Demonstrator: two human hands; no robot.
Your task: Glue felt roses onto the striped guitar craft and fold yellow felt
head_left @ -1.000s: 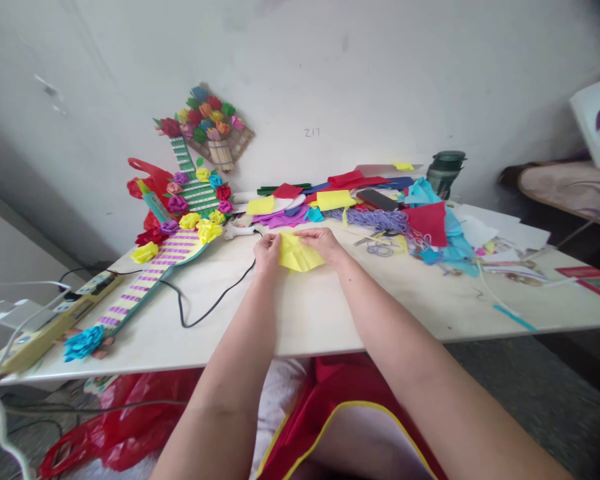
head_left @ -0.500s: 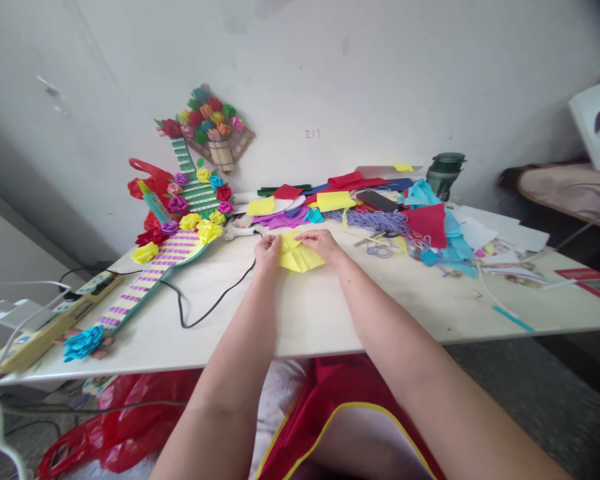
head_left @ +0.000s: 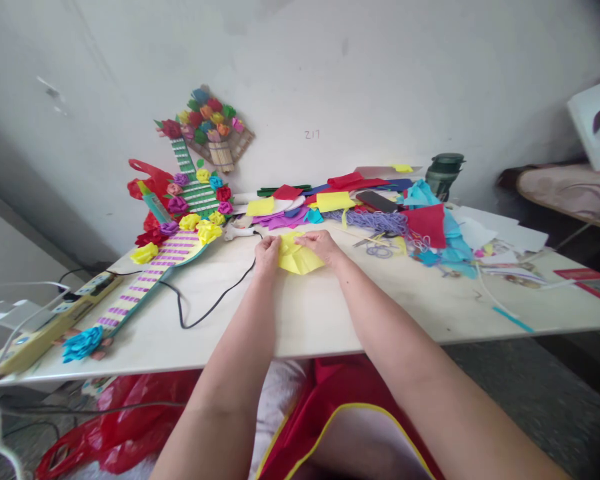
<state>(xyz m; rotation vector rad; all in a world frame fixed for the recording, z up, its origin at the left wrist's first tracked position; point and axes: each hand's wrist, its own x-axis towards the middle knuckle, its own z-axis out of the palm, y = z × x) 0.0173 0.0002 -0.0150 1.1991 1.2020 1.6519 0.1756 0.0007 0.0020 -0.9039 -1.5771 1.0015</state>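
Note:
Between my two hands is a creased piece of yellow crepe paper [head_left: 299, 260], held just above the white table [head_left: 310, 320]. My left hand [head_left: 267, 255] pinches its left edge. At the upper right edge, my right hand [head_left: 319, 245] grips it with fingers closed. Left of my hands lies a white hot glue gun [head_left: 239, 232] with a black cord. A striped guitar-shaped board [head_left: 166, 257] trimmed with paper flowers leans further left, with a yellow paper flower [head_left: 209, 231] near the glue gun.
Coloured paper sheets [head_left: 335, 201] pile along the wall, with purple yarn [head_left: 375, 221], scissors [head_left: 367, 241] and a dark phone [head_left: 377, 201]. A green bottle [head_left: 444, 175] stands at the back right. A power strip [head_left: 65, 320] sits at the left edge. The cord [head_left: 205, 319] loops across the table.
The yellow paper has shifted slightly between my fingers, and its creases look a little smoother. Both hands stay in nearly the same place.

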